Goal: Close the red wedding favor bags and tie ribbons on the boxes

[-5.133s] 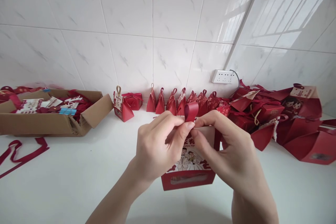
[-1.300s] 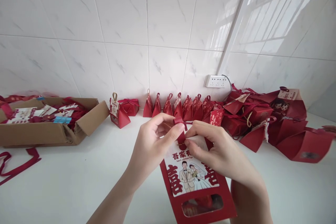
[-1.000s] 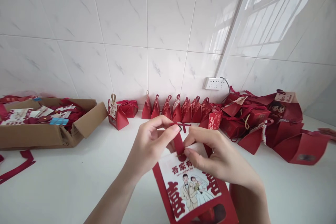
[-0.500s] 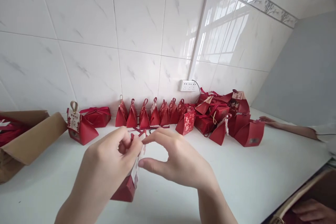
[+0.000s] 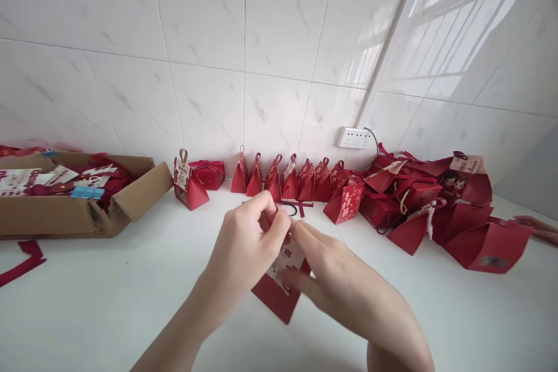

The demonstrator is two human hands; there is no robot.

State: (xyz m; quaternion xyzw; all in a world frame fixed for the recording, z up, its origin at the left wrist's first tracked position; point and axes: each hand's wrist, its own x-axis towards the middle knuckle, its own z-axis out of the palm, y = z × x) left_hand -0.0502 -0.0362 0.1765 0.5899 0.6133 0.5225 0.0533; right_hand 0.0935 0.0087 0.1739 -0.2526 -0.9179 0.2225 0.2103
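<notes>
A red triangular gift box (image 5: 274, 297) with a white printed card (image 5: 288, 258) on its side stands tilted and turned in front of me. My left hand (image 5: 257, 235) is closed in a pinch at the box's peak; its fingers hide what exactly they grip there. My right hand (image 5: 331, 267) bends over the box from the right, its fingertips at the peak beside my left fingers. Its thumb, smeared by motion, lies against the card. Behind my hands, a dark ring-shaped loop (image 5: 290, 209) and a dark red ribbon strip (image 5: 305, 204) lie on the table.
Several small red boxes (image 5: 305, 180) line the tiled wall below a power strip (image 5: 355, 138). More red boxes (image 5: 405, 203) are heaped at right, near another person's hand (image 5: 540, 229). At left are a cardboard carton (image 5: 56, 218) with cards and ribbons and a tagged box (image 5: 192, 189).
My view has swung left, so more of the carton shows. The box in my hands has turned its card toward me. My right hand has closed in on the peak.
</notes>
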